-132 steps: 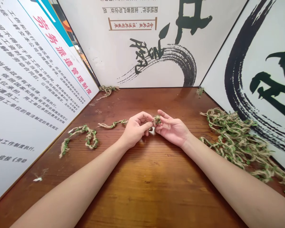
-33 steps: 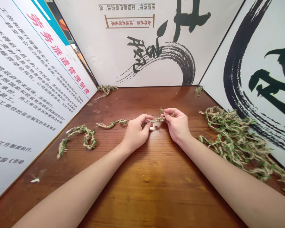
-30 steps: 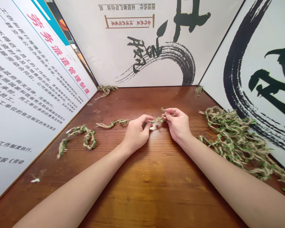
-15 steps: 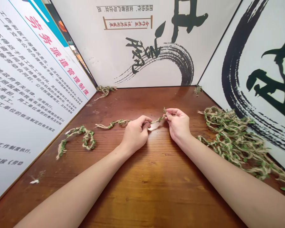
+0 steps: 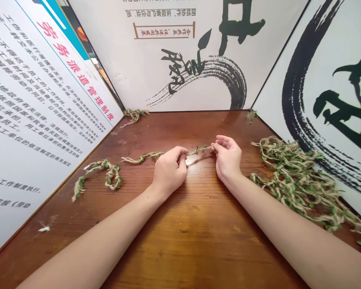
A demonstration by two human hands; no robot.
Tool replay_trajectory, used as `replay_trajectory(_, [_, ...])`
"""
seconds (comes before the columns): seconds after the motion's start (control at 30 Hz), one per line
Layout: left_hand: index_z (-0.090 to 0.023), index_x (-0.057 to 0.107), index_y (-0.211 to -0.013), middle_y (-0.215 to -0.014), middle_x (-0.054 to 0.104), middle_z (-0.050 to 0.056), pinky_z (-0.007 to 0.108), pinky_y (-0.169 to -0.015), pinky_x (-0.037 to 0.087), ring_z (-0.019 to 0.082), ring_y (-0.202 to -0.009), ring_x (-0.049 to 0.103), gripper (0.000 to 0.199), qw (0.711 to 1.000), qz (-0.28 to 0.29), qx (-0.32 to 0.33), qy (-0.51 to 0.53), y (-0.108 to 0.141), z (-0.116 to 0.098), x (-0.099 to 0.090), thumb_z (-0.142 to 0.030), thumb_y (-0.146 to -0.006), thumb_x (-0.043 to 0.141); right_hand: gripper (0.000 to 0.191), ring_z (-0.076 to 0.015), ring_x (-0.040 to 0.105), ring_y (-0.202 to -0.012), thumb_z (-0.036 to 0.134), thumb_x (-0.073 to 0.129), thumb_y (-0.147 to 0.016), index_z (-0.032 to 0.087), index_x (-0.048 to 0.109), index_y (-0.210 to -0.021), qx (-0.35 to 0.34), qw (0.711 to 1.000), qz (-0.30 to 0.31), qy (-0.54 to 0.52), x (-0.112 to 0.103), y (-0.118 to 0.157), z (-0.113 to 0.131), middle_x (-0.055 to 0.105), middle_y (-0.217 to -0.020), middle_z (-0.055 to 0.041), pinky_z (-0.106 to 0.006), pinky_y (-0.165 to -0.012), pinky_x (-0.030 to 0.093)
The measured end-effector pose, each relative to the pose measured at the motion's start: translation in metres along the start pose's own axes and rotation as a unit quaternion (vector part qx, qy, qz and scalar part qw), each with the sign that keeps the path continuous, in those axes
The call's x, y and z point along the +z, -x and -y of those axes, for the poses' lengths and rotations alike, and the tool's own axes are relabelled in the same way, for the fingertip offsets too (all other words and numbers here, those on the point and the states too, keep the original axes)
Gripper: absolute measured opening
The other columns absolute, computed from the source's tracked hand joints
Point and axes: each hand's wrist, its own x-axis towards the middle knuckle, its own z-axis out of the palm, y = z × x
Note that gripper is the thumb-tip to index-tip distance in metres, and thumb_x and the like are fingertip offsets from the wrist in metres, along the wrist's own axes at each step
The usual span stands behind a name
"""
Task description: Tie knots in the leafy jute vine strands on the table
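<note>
Stretching from hand to hand, a thin tan jute strand with small green leaves point(image 5: 198, 149) runs nearly straight above the brown wooden table point(image 5: 183, 241). The left hand point(image 5: 171, 168) closes thumb and forefinger on it; the right hand point(image 5: 228, 158) pinches its bare-looking end, other fingers loosely spread. A twisted, leafy tan cord section point(image 5: 144, 156) emerges past the left hand — whether joined is hidden. The strand seems partly worked, I judge — how much is left cannot be told. A tangled heap of leafy jute cord point(image 5: 297, 180) lies to the right.
</note>
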Motion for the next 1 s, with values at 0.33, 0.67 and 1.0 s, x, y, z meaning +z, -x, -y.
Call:
replay_trajectory(0.33, [-0.018,0.068,-0.106,-0.101,0.075,0.009,0.033,-0.083,0.055,0.020,-0.090,0.070,0.016,0.996,0.039,0.047,-0.060,0.007,-0.009,0.001,-0.017,-0.092,0.060,0.032,-0.0240,0.059,-0.115,0.023,0.061,-0.079,0.022,0.060,-0.111,-0.178,0.968,0.035,0.171,-0.005,0.019,0.007,0.058,-0.124,-0.0107,-0.043,-0.096,0.052])
replay_trajectory(0.67, [-0.015,0.069,-0.092,-0.086,0.065,0.011,0.037,-0.075,0.045,0.023,-0.083,0.061,0.025,0.949,0.078,0.188,-0.241,0.016,-0.010,0.005,-0.019,-0.100,0.045,0.031,-0.0265,0.055,-0.116,0.020,0.055,-0.084,0.021,0.060,-0.115,-0.313,0.905,0.110,0.267,0.001,0.041,0.014,0.056,-0.120,-0.0120,-0.044,-0.092,0.052])
replay_trajectory(1.0, [-0.020,0.078,-0.095,-0.104,0.065,0.019,0.046,-0.082,0.045,0.035,-0.098,0.063,0.040,0.900,0.216,0.038,-0.376,-0.029,-0.006,-0.062,-0.036,-0.098,0.042,0.025,-0.0256,0.061,-0.107,0.018,0.050,-0.091,0.019,0.067,-0.109,-0.310,0.835,0.318,0.324,0.011,0.082,0.045,0.067,-0.112,-0.0130,-0.040,-0.096,0.046])
